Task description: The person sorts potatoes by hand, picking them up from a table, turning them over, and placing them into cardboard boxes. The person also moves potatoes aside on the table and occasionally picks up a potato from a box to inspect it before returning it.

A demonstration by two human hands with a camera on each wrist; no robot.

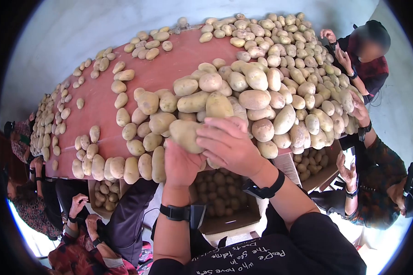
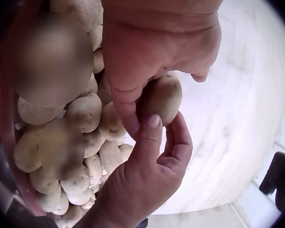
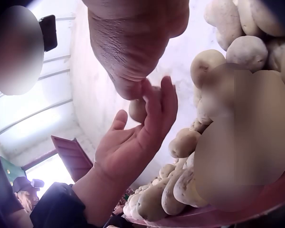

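A yellowish potato (image 1: 186,135) is between my two hands, held up over the near edge of the heap on the table. My left hand (image 1: 182,164) holds it from below. From the right, my right hand (image 1: 228,143) grips its end. In the left wrist view, the thumb and fingers of my right hand (image 2: 154,161) pinch the potato (image 2: 168,99), while my left hand (image 2: 161,47) covers its upper end. The right wrist view shows the potato (image 3: 137,110) partly hidden behind the fingers of my left hand (image 3: 137,142).
Many potatoes (image 1: 257,100) heap up on the red table (image 1: 170,64), with a row along its near edge. Below that edge stand cardboard boxes (image 1: 229,224) of potatoes. Other people sit around, one at far right (image 1: 367,55), one at lower left (image 1: 87,252).
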